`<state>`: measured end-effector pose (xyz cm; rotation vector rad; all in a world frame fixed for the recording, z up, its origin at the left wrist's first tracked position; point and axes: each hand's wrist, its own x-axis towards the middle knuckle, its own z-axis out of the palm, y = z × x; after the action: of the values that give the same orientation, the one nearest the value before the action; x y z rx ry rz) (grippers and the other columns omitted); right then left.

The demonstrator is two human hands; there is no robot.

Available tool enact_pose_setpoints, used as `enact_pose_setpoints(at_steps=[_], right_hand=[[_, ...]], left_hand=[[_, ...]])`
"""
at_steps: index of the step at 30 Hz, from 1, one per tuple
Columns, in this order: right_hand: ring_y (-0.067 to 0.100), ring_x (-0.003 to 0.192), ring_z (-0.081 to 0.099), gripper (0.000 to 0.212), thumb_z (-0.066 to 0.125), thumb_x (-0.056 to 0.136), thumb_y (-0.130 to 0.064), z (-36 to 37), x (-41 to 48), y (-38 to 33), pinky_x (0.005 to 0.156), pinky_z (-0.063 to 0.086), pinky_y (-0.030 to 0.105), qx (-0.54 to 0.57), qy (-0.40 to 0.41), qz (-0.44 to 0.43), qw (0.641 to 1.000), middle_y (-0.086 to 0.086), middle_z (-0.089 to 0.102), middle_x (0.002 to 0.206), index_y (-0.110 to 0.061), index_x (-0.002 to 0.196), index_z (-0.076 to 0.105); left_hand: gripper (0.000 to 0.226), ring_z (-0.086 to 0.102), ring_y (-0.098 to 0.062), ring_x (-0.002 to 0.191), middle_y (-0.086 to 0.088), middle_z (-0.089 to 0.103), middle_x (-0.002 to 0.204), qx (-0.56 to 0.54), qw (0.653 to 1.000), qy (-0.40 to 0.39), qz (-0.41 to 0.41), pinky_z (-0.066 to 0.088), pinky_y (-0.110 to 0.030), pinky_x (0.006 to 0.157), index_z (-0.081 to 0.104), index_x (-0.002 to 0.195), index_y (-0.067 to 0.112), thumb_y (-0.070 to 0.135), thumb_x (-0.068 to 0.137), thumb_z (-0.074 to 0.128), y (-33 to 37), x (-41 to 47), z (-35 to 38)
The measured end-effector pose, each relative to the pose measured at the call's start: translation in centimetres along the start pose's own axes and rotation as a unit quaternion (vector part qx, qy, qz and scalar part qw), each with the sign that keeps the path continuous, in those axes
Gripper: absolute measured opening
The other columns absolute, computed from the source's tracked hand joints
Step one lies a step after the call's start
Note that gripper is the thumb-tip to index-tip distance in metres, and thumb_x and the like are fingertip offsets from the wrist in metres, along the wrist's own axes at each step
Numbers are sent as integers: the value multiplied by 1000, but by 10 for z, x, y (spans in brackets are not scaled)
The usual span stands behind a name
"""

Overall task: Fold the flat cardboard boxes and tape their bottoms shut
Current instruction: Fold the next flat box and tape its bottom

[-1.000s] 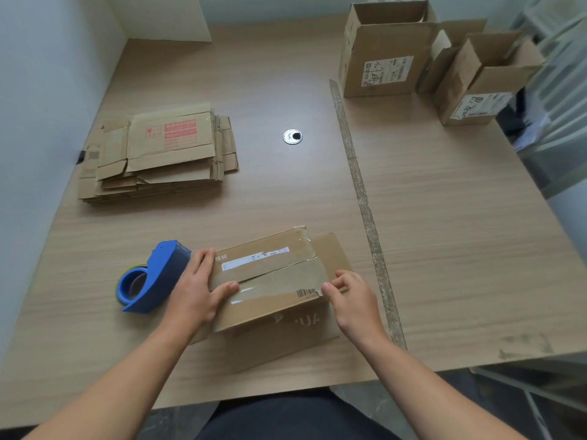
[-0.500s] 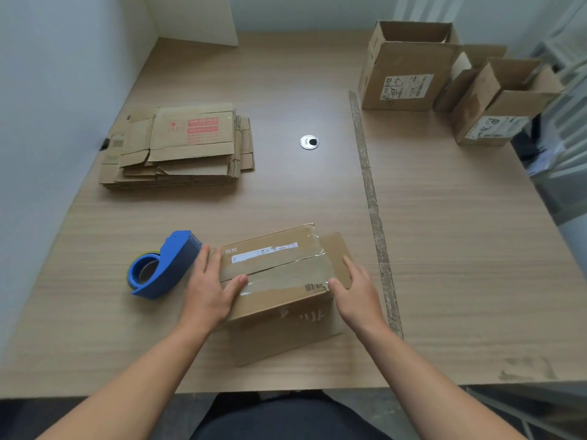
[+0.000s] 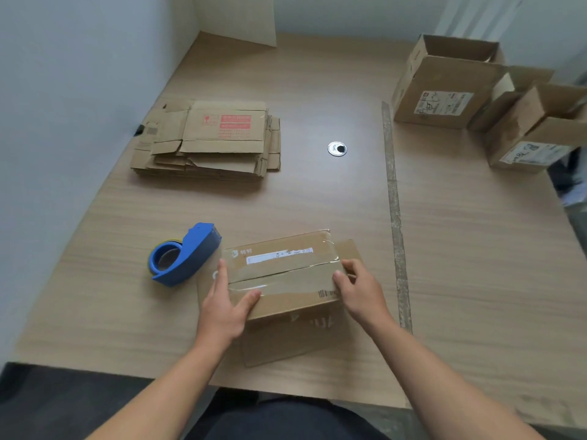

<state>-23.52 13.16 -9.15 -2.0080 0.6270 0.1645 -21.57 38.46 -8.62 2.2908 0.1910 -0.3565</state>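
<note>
My left hand (image 3: pixel 222 308) gripped the taped cardboard box (image 3: pixel 286 277) at its left end, my right hand (image 3: pixel 362 293) its right end; I saw the box sitting near the table's (image 3: pixel 476 249) front edge, beside the blue tape dispenser (image 3: pixel 187 255).

wht label (image 3: pixel 279 256) on box (image 3: pixel 286 282): "K2"; rest unreadable

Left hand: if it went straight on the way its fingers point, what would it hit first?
Probably a corner of the blue tape dispenser, just beyond the fingertips of the left hand on the box; missing that, the stack of flat boxes.
</note>
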Motion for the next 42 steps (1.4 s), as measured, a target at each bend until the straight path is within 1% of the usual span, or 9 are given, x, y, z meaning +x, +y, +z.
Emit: enact_pose_setpoints(at_steps=[4,8,12,16,18,27,31,35,42], right_hand=[[15,119,54,49,54,99,-46,-10,17,-23,101,42,33,29,-68,57,996,-10,52,118,-31,145,46],[7,100,60,32,53,100,-39,-4,22,-27,90,45,28,15,-79,47,996,-14,63,116,-36,132,54],[22,114,60,54,70,85,-51,10,21,-22,95,47,34,-52,-66,75,994,-2,62,118,-23,128,53],[28,117,57,72,75,73,-63,23,15,-30,91,48,37,-103,-29,105,989,7,60,123,-17,123,50],[29,118,56,76,76,71,-64,25,12,-32,91,47,38,-102,-16,106,989,6,59,123,-17,123,49],[19,91,62,25,68,90,-43,2,22,-26,79,50,31,-27,-44,73,996,-4,63,96,-24,102,58],[19,111,61,51,60,87,-62,-14,24,-29,88,56,41,62,-68,113,989,-7,61,124,-30,128,59],[18,94,64,48,43,95,-67,-38,20,-45,70,50,35,225,-60,178,956,-3,65,96,-29,117,63],[18,91,62,61,42,90,-74,-69,18,-58,79,52,40,279,-57,164,944,-1,66,92,-24,106,73]], left_hand=[[95,27,-25,149,-6,28,161,33,999,-40,-1,26,-32,115,6,160,27,51,89,65,1,10,-6],[78,36,-21,144,0,36,158,7,999,-45,-20,30,-30,111,12,159,31,43,97,58,2,17,-11],[76,45,-26,137,0,48,151,-28,996,-19,-80,37,-37,110,17,158,35,50,95,57,1,23,-5],[108,44,-31,137,-11,43,152,-19,991,11,-130,38,-39,110,24,153,13,62,73,76,22,29,12],[100,48,-33,130,-15,48,144,-10,991,27,-134,41,-37,100,31,144,5,57,73,79,31,32,14],[27,58,-32,79,-4,63,75,-64,996,19,-54,39,-34,62,60,85,16,42,93,63,0,40,-5],[32,63,-25,112,-2,72,115,-130,989,10,-66,48,-35,90,70,118,14,35,97,58,-4,44,-18],[30,62,-13,118,9,70,122,-251,968,-17,-17,47,-38,105,65,130,23,23,102,54,17,40,-28],[76,54,-10,129,8,59,138,-349,931,-90,62,42,-47,109,51,142,35,73,77,62,61,46,-51]])
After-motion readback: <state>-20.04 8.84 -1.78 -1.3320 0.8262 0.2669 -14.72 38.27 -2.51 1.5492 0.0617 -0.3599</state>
